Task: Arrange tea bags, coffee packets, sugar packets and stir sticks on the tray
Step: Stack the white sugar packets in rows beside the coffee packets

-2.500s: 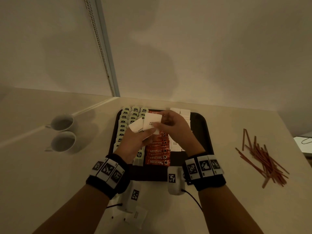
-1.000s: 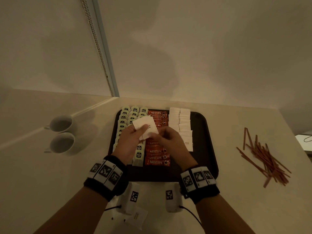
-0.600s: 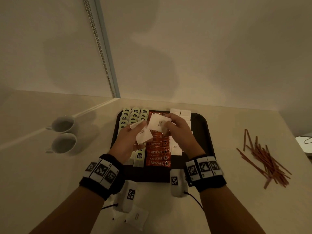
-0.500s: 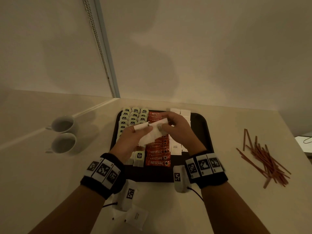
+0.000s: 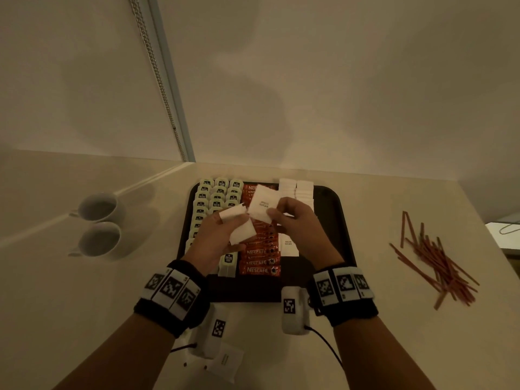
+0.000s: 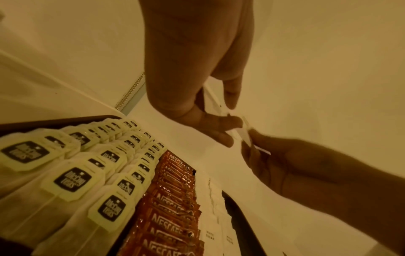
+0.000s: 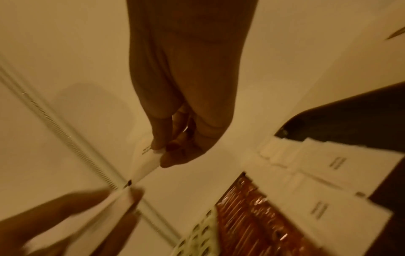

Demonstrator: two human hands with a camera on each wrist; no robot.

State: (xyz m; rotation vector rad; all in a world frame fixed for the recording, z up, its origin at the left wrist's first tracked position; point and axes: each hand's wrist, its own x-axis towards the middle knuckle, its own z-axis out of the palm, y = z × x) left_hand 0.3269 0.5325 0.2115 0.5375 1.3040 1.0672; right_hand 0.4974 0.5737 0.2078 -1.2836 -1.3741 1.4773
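A dark tray [image 5: 330, 218] carries tea bags [image 5: 216, 197] on the left, red coffee packets [image 5: 260, 261] down the middle and white sugar packets [image 5: 297, 190] on the right. Both hands hover over it. My left hand [image 5: 226, 222] grips a few sugar packets [image 5: 239, 230]. My right hand [image 5: 277, 212] pinches one sugar packet [image 5: 261, 204] by its corner, touching the left hand's stack. The wrist views show the same pinch [image 7: 163, 155] and the left hand's fingers [image 6: 219, 126] on the packets' edges. Red stir sticks [image 5: 439, 266] lie on the table to the right of the tray.
Two white cups [image 5: 98, 223] stand left of the tray. One loose sugar packet [image 5: 226, 364] lies on the table under my left wrist. A wall runs close behind the tray, with a beaded chain [image 5: 157, 77] hanging at the corner.
My right hand came back from the sugar column to the left hand's stack and now holds one packet, drawn up and away from the rest. The left hand has barely moved.
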